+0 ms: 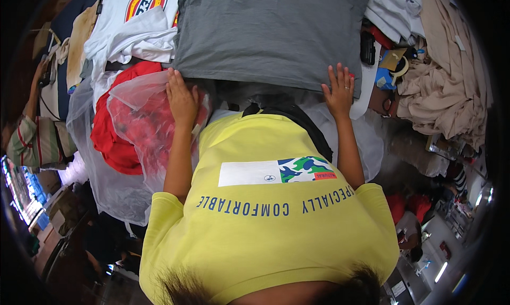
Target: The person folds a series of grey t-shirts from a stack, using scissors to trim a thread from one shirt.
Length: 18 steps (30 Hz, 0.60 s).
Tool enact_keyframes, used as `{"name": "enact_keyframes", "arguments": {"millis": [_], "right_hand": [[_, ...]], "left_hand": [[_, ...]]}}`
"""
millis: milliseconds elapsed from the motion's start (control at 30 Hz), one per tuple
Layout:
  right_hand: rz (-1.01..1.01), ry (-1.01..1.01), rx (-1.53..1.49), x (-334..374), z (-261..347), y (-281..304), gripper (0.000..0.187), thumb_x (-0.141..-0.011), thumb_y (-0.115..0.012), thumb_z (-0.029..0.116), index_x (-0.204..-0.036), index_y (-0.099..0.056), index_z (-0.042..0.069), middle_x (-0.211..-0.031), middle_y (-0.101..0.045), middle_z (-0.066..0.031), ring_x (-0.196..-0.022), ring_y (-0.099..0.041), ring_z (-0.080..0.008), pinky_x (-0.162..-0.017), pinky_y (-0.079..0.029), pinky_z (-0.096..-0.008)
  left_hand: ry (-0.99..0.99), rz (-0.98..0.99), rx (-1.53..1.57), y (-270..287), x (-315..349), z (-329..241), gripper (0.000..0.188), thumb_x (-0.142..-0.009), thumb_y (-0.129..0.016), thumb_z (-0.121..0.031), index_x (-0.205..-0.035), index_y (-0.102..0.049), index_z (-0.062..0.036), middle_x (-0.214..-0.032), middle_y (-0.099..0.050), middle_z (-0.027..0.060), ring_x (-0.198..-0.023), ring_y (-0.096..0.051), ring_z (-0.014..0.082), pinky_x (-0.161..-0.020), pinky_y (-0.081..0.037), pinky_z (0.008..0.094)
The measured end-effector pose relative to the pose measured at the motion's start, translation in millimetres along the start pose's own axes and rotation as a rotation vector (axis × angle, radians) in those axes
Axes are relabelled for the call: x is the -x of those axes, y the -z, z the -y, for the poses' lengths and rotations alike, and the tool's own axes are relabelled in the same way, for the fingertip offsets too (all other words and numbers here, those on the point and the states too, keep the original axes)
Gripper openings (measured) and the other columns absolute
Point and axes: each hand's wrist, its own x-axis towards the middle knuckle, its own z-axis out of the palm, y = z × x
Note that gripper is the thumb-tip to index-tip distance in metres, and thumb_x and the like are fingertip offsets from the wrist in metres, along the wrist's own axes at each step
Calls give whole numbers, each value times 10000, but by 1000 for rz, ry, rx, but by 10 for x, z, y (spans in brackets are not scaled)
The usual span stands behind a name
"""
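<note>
A dark grey garment (271, 34), probably a shirt, lies spread flat in front of me with its straight hem toward my body. My left hand (181, 99) is at the hem's left corner, fingers stretched out and fingertips by the cloth edge. Near the right corner, my right hand (339, 91) lies with its fingers spread over the hem, a ring on one finger. Neither hand grips the cloth. Beside and below my left hand hang clear plastic bags (139, 100) and red cloth (114, 140).
White printed shirts (133, 34) lie left of the grey garment. At right are a black case (367, 47), a tape roll (401, 70) and heaped beige cloth (443, 92). Another person in a striped shirt (40, 140) works at far left; others are at lower right.
</note>
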Motion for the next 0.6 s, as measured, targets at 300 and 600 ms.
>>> {"name": "enact_keyframes", "arguments": {"millis": [300, 600], "right_hand": [[32, -29, -41, 201, 7, 50, 527, -859, -458, 373, -1326, -333, 166, -1409, -248, -42, -1301, -209, -244, -1024, -192, -435], [32, -76, -71, 558, -71, 14, 527, -842, -523, 287, -1311, -333, 139, -1399, -269, -44, -1298, -225, -234, -1027, -194, -424]], "left_hand": [[3, -28, 37, -26, 26, 31, 645, -818, -511, -210, -1310, -202, 71, -1377, -230, 214, -1280, -247, 301, -1026, -230, 392], [-24, -70, 166, 0, 27, 19, 516, -801, -511, -131, -1261, -308, -11, -1371, -231, 227, -1274, -253, 323, -1020, -227, 433]]}}
